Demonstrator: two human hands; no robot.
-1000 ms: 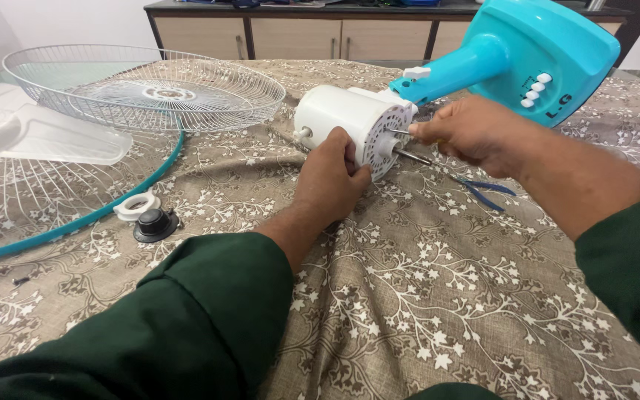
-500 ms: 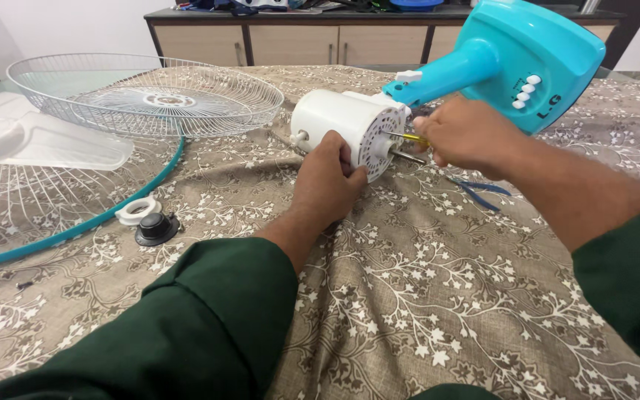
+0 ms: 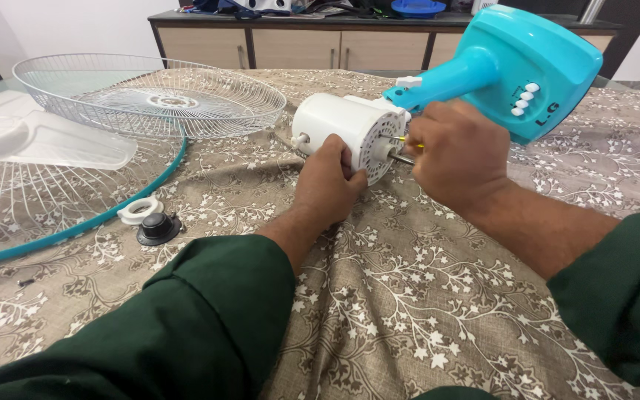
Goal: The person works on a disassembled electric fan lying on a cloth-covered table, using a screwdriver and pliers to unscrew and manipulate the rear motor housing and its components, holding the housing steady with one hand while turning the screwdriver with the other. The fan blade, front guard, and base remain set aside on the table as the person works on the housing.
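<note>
**A:** What does my grip look like from your side?

**B:** Your left hand (image 3: 331,178) is closed over the near edge of the white motor housing (image 3: 342,133), pinning it to the counter (image 3: 409,311). Your right hand (image 3: 457,152) is curled shut around a thin tool with a yellow bit (image 3: 407,141), its tip at the housing's vented face beside the metal shaft (image 3: 400,158). I can't see the tip itself.

**A:** The housing is lying on its side, mid-counter, with the teal fan base (image 3: 527,67) hanging off it to the far right. What worries you?

**B:** That base looks heavy. If your left hand eases off, I think the housing could roll and the tool skid off, towards your left fingers.

**A:** And the loose bits?

**B:** The white ring (image 3: 139,210) and black knob (image 3: 158,228) sit to the left, beside the wire guard (image 3: 150,96). A tug on the cloth might send them rolling.
</note>
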